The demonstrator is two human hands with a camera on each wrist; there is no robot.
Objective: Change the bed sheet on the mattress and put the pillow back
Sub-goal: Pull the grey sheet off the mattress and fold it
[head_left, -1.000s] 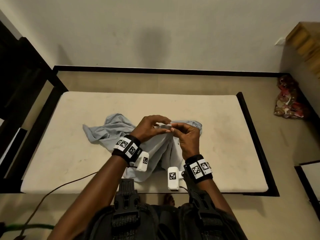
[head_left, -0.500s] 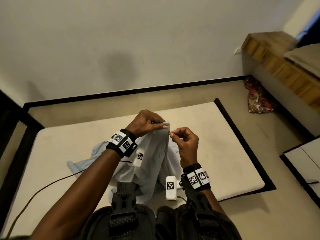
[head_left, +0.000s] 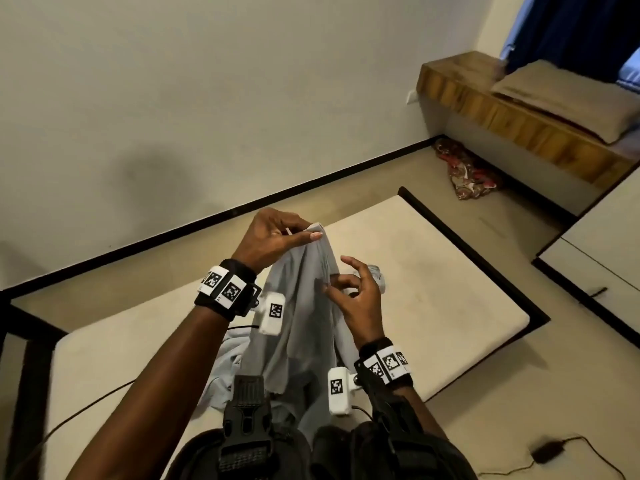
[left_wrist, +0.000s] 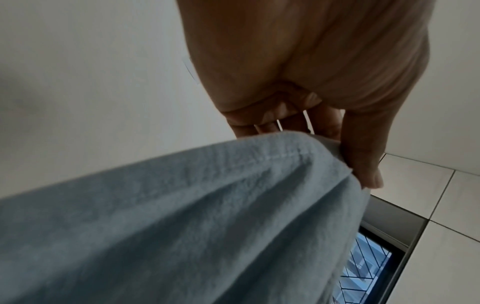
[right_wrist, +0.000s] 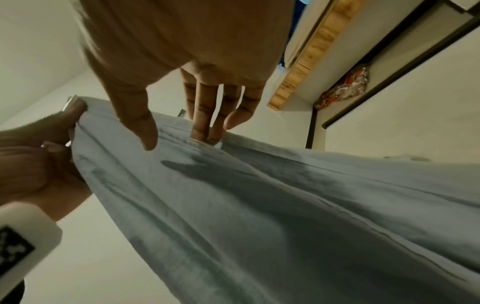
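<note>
A light blue sheet hangs from my left hand, which pinches one hemmed corner between thumb and fingers and holds it above the bare cream mattress. The rest of the sheet trails down onto the mattress in front of me. My right hand is lower on the sheet's edge. In the right wrist view its fingers reach behind the fold of the sheet while the thumb stays off the cloth. A tan pillow lies on the wooden bench at the far right.
A black bed frame borders the mattress close to the wall. A patterned cloth bundle lies on the floor by the wooden bench. A dark curtain hangs above it. A cable with an adapter is on the floor, right.
My left hand has lifted the sheet corner higher. My right hand has let go of its pinch and moved down the edge with fingers spread. The head view has swung right.
</note>
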